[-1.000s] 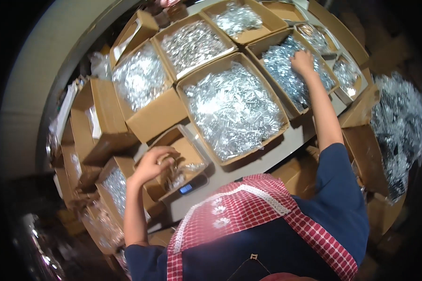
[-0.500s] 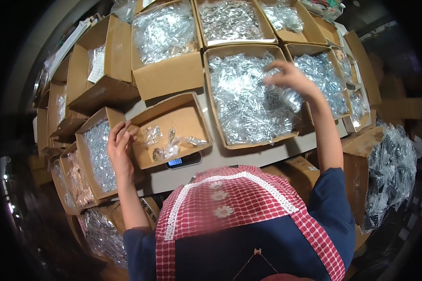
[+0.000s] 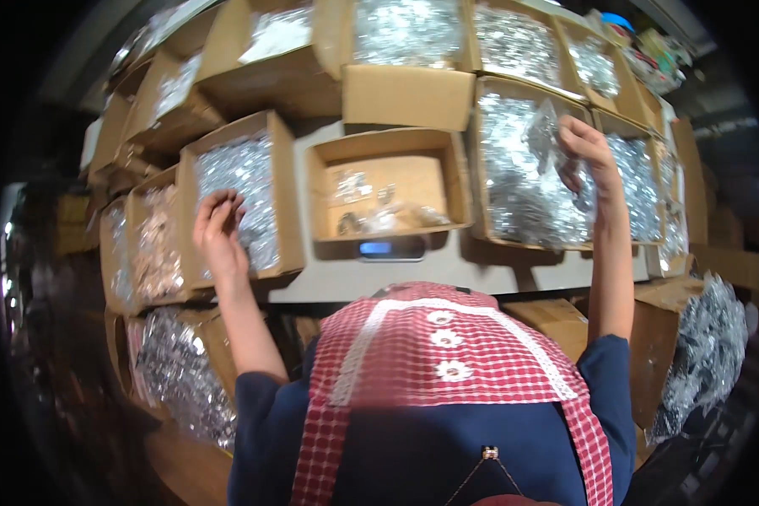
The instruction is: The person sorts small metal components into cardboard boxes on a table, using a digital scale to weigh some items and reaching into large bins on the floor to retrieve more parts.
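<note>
Right hand (image 3: pixel 584 152) pinching a clear packet (image 3: pixel 545 128) above a box (image 3: pixel 527 181) of packets, left hand (image 3: pixel 219 229) with fingers loosely curled, holding nothing, over the left box (image 3: pixel 244 198), near-empty box (image 3: pixel 386 190) on scale (image 3: pixel 390 249) between them

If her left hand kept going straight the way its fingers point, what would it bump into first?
Most likely the left hand would meet the shiny clear packets filling the open cardboard box under it, though depth is hard to judge.

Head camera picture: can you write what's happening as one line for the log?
left hand: over box of shiny packets, open | right hand: gripping clear packet above right box | middle box: on scale, few packets
</note>
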`<action>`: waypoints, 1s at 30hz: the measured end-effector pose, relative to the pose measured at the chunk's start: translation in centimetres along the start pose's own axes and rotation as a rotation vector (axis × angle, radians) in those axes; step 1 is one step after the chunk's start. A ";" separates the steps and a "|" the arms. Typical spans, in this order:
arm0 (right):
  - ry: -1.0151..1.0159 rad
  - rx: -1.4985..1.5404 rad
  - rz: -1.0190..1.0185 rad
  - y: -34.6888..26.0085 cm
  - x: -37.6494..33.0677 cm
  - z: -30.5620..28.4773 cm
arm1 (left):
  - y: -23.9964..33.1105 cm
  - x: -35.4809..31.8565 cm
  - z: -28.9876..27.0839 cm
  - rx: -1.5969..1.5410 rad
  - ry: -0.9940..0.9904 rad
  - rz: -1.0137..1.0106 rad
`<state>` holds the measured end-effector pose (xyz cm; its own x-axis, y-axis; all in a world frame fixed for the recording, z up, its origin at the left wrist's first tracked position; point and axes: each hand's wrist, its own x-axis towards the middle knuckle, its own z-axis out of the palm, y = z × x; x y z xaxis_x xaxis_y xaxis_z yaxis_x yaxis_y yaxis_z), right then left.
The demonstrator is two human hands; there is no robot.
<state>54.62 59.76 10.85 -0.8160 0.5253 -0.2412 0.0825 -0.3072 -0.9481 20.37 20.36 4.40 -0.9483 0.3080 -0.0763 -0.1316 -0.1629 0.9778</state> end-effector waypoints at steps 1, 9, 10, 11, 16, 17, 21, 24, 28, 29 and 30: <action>-0.001 0.081 -0.044 1.0 0.5 1.8 | 0.6 0.8 -0.5 -0.026 -0.002 0.009; 0.041 -0.116 -0.069 8.3 5.8 14.3 | 1.7 9.6 -2.9 0.414 -0.164 0.103; 0.028 -0.121 -0.069 8.6 6.0 15.1 | -0.2 10.8 -3.7 0.588 -0.202 0.171; 0.106 -0.101 -0.148 8.9 6.0 15.9 | -2.0 11.8 -4.8 0.780 -0.289 0.262; 0.329 -0.266 -0.269 9.6 3.9 11.9 | -5.6 12.0 -2.4 1.238 -0.617 0.525; 0.384 -0.359 -0.262 10.0 3.4 10.2 | -6.1 11.9 -2.4 1.261 -0.649 0.605; 0.593 -0.317 -0.246 13.1 -0.7 4.0 | -7.0 13.0 -1.3 1.178 -0.753 0.520; 0.709 -0.238 -0.292 14.5 -3.2 4.7 | -5.8 12.8 -2.3 0.596 -0.707 0.024; 0.712 -0.360 -0.355 15.8 -4.4 4.9 | -1.9 12.0 -3.1 0.111 -0.624 -0.255; 0.765 -0.306 -0.359 15.8 -3.9 5.2 | -1.3 12.0 -3.4 0.065 -0.608 -0.287; 0.803 -0.300 -0.348 15.8 -3.3 4.9 | -1.0 11.9 -4.0 0.072 -0.599 -0.285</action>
<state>55.84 49.25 -2.34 -0.1905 0.9763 0.1028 0.1434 0.1312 -0.9809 8.05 20.44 1.74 -0.5526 0.8004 -0.2326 -0.3142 0.0584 0.9476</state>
